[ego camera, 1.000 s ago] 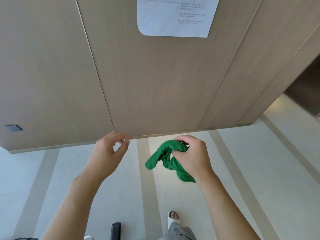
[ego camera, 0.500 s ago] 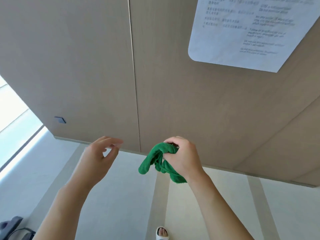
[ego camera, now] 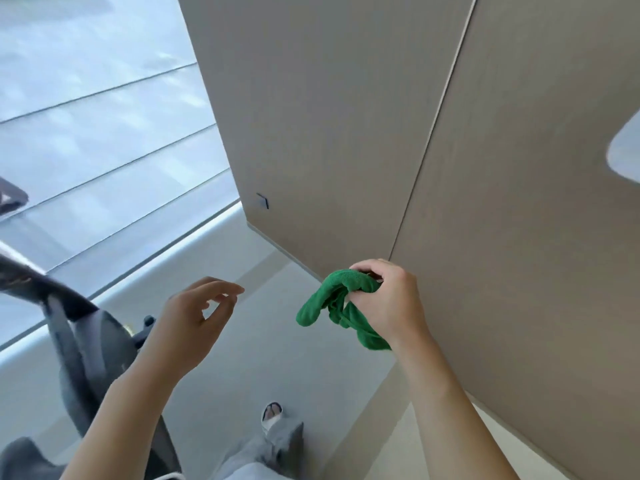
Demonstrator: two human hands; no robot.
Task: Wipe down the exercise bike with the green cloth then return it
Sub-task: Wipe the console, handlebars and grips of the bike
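Soft green terry cloth (ego camera: 341,303), crumpled into a loose bunch, held in the air in front of a beige wall panel. Upper part gripped in the right hand (ego camera: 388,303), fingers curled around it; two folded lobes hang free, one drooping left, one trailing down under the palm.

Dark grey exercise bike (ego camera: 86,344), metal and plastic frame, stands at lower left on the pale floor by the window. Partly blurred, partly behind the forearm. Well apart from the cloth.
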